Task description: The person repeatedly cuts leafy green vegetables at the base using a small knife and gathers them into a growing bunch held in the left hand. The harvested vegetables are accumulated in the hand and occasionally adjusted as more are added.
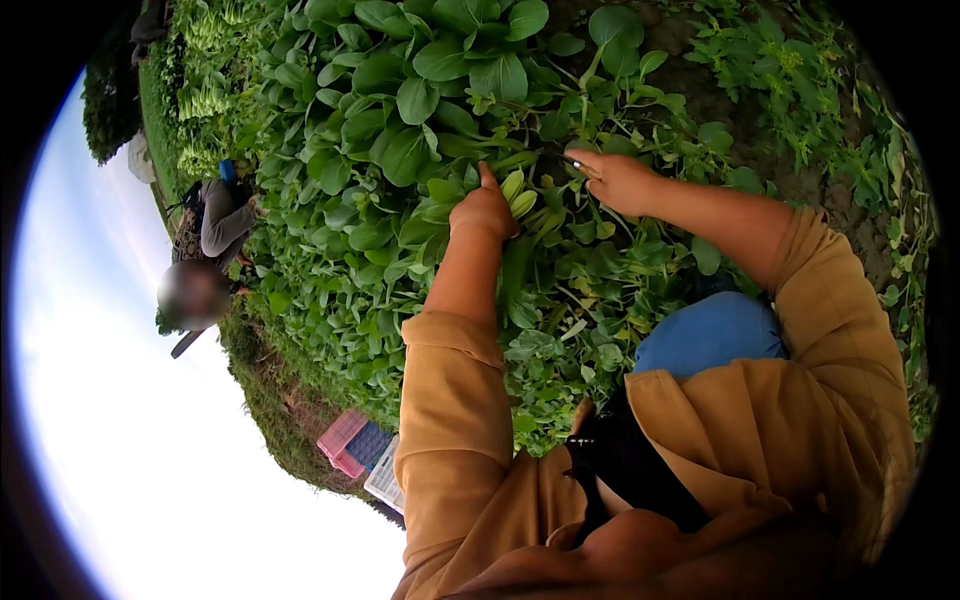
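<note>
My left hand [484, 208] is closed around a leafy green plant, seemingly pak choi, with its index finger stretched out over the leaves. Pale green stalks [517, 193] show beside its fingers. To the right, my right hand [619, 182] grips a small tool with a metal band [577, 164], seemingly a knife; its dark, thin blade points toward the plant bases and is hard to make out among the leaves. A short gap separates the two hands. Broad-leaved greens [405, 154] stand densely above and left of them.
Bare soil [765, 146] and weeds [795, 82] lie at the right. A co-worker [221, 221] bends over the greens at the left. Pink [345, 439] and white plastic crates [386, 476] stand at the bed's lower edge. Cut greens [206, 101] lie in rows at upper left.
</note>
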{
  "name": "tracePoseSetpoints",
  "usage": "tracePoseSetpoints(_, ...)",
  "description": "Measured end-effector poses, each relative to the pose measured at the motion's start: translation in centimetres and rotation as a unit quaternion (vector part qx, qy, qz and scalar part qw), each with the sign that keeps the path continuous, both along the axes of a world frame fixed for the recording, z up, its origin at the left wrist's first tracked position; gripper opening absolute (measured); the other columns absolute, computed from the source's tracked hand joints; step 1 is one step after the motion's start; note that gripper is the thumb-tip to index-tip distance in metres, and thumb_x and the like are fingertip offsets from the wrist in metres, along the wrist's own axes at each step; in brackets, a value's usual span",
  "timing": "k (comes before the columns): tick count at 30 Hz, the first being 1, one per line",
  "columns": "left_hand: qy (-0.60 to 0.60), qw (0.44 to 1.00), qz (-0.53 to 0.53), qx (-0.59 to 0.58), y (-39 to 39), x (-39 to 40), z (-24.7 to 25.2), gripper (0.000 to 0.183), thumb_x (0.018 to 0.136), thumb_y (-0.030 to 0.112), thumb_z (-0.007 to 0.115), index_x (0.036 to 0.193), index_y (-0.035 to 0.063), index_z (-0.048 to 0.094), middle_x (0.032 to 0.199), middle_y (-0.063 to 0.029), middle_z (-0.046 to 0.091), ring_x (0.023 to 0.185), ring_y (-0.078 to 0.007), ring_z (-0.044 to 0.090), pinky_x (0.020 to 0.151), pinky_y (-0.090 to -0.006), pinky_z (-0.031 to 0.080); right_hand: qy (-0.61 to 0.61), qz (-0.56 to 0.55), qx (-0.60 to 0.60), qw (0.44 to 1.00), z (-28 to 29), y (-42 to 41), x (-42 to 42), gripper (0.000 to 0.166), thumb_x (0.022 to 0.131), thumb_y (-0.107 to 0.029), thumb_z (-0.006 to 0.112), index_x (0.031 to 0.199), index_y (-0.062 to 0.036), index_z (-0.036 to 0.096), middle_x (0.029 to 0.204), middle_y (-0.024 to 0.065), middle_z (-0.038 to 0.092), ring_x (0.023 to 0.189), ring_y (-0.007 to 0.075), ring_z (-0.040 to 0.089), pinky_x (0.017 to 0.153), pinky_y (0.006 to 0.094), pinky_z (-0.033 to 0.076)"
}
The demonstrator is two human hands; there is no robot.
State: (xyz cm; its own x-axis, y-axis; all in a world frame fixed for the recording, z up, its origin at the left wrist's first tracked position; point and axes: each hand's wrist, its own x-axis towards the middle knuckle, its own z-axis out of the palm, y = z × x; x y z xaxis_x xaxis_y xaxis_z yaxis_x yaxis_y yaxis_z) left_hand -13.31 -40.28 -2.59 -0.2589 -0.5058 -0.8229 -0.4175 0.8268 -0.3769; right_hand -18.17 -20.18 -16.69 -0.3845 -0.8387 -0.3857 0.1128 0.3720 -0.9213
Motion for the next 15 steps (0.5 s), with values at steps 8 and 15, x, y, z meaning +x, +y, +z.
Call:
tracePoseSetpoints(8, 0.051, 0.998, -0.046, -0.004, 1.1, 4.0, -0.6, 0.076, 0.068, 0.026, 0.077, 0.132, 0.0083, 0.039, 0.119, -0.0167, 0.056, 0.106, -0.0326, 0.061, 0.088, -0.0419, 0.051, 0.072, 0.004, 0.018, 0.997, -2.8, -3.4, 1.4, 0.059, 0.090, -0.011, 0.044, 0.147, -0.0180, 0.031, 0.098, 0.0144, 0.066, 0.069, 0.0275, 0.063, 0.069, 0.0386, 0.051)
tracePoseSetpoints(15, 0.084, 0.996, -0.026, -0.009, 0.5, 5.8, -0.2, 0.074, 0.068, 0.025, 0.075, 0.131, 0.0099, 0.040, 0.122, -0.0154, 0.054, 0.107, -0.0321, 0.060, 0.088, -0.0414, 0.051, -0.009, 0.058, 0.050, 0.997, -2.6, -4.0, 0.8, 0.061, 0.091, -0.011, 0.043, 0.149, -0.0177, 0.027, 0.101, 0.0143, 0.066, 0.066, 0.0243, 0.062, 0.065, 0.0368, 0.051)
